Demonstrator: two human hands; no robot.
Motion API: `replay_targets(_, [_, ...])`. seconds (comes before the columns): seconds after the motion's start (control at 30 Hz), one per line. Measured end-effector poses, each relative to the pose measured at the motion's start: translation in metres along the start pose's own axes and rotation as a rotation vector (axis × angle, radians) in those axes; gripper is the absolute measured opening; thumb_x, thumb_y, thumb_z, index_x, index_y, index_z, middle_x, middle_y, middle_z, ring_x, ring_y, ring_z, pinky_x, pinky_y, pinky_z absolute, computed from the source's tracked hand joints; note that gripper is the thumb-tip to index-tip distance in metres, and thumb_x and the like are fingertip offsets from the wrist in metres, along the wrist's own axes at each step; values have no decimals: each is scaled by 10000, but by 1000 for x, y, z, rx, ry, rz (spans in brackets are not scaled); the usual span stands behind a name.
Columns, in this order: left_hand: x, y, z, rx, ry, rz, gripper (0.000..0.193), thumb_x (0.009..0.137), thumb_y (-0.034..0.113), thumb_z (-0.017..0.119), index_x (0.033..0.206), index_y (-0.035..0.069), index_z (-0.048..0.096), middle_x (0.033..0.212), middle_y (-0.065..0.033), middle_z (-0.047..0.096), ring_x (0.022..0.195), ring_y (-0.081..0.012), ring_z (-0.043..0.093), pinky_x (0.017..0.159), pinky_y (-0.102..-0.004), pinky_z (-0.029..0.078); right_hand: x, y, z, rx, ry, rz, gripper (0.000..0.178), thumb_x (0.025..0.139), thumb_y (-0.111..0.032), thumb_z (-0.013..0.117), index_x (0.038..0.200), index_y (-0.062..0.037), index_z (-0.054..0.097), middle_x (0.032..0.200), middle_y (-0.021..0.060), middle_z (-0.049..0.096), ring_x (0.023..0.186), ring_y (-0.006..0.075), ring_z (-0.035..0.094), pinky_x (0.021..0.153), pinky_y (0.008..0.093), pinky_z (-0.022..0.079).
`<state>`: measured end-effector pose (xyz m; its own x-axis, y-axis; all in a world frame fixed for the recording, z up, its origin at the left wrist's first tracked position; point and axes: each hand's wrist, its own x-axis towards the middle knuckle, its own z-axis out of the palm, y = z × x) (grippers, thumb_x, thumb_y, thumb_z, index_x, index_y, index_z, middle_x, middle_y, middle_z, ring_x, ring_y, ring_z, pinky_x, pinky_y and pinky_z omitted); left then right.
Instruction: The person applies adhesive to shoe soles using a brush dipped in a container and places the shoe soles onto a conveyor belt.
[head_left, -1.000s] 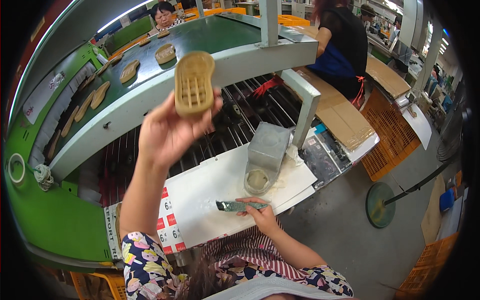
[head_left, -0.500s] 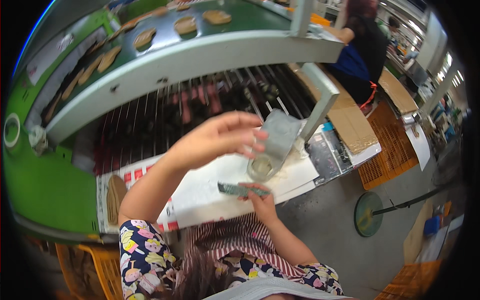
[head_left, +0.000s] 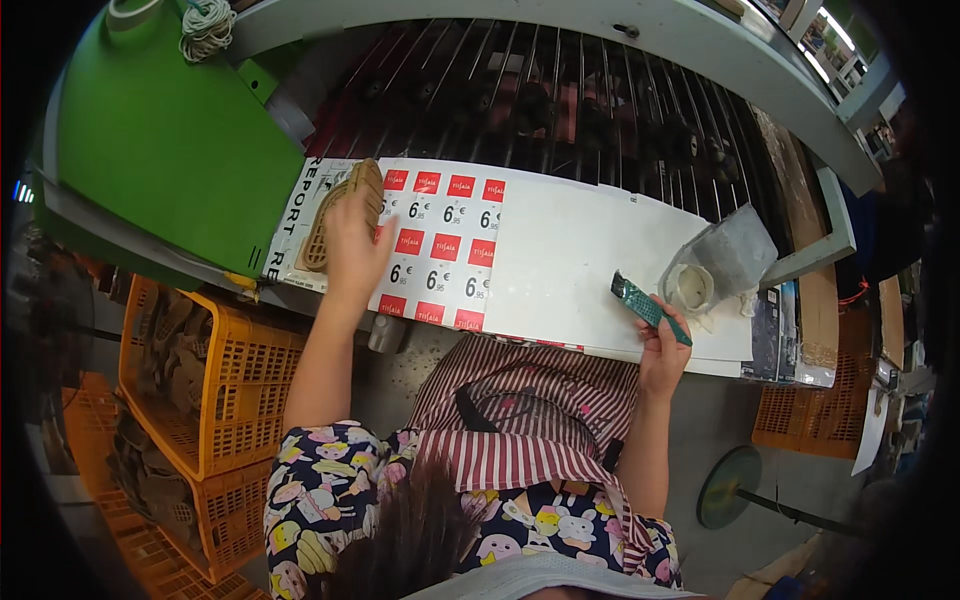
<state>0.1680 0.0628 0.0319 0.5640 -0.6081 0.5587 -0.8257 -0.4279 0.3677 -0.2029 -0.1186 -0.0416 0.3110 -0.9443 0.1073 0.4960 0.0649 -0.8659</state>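
My left hand (head_left: 355,240) is at the board's left end, closed around a tan shoe sole (head_left: 369,183) that stands tilted on its edge. Its fingers are partly hidden by the back of the hand. Another tan sole (head_left: 316,240) lies under and beside that hand. My right hand (head_left: 662,350) grips a green-handled brush (head_left: 640,304), its dark bristle end pointing up and left over the white sheet (head_left: 560,260). Just beyond the brush sits a round, whitish-coated cup (head_left: 690,287), against a cloudy clear plastic container (head_left: 735,245).
A green machine housing (head_left: 170,150) flanks the board on the left. Behind the board run metal rods (head_left: 560,90), under a grey frame bar (head_left: 690,40). Orange crates (head_left: 235,400) holding soles stand at lower left. A green round base with a pole (head_left: 729,487) is at lower right.
The view has swung left and down. My left hand has moved from near the plastic container to the soles and taken hold of one. The brush remains in my right hand.
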Motion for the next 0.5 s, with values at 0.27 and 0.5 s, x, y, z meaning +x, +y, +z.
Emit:
replay_targets(0.27, [-12,-52,17,136,-65,-218,493,711,198,714,1074,-67,512,1101,-219,496,1071,-381,439,933,-457,348,-5,1,3,-28,-3,-8,260,877,-60,524,1115,44,511,1162,216,552,781,195,607,706,268,479])
replay_targets(0.5, [-3,10,6,-1047,-462,-435,476,769,152,697,1159,-38,500,979,-137,623,890,-196,606,798,-297,471,-3,0,4,-49,65,6,264,880,-42,502,1122,62,489,1164,217,544,770,184,593,697,262,477])
